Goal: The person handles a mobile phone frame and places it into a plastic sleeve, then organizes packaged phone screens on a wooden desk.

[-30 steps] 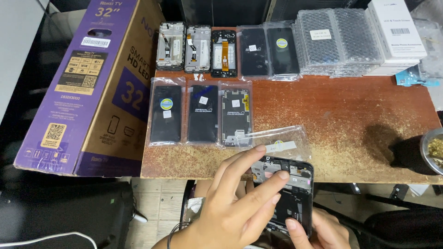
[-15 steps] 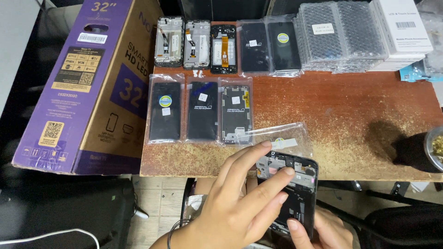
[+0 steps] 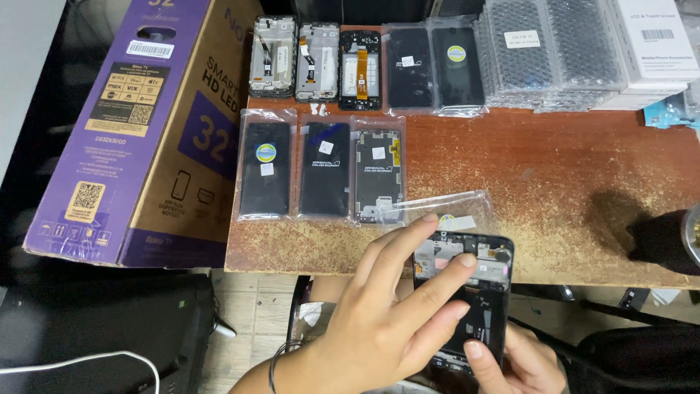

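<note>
Phone screen assembly (image 3: 467, 299), back side up with black frame and inner components showing, is held in the air just off the near edge of the worktop (image 3: 554, 182). Right hand (image 3: 521, 361) is under it, thumb pinching its lower right edge and the other fingers hidden behind. Left hand (image 3: 386, 328) lies over its left half, fingers spread, index and middle fingertips pressing on the upper part of the frame.

Handling, as a judgement: light, thin, stiff but brittle. The glass on the far side will crack under flex or point load, and exposed flex cables and contacts on the back shouldn't be pressed. Best gripped by the long edges of the frame, not the middle.

Just beyond the assembly, on the worktop, is an empty clear plastic sleeve (image 3: 445, 208). Further beyond are three bagged screens (image 3: 321, 169) in a row, then a back row of bare frames (image 3: 313, 60) and bagged screens. Purple TV carton (image 3: 138, 124) leans well left of the assembly. Bubble-wrapped stacks (image 3: 547, 51) are at the far right of it.
</note>
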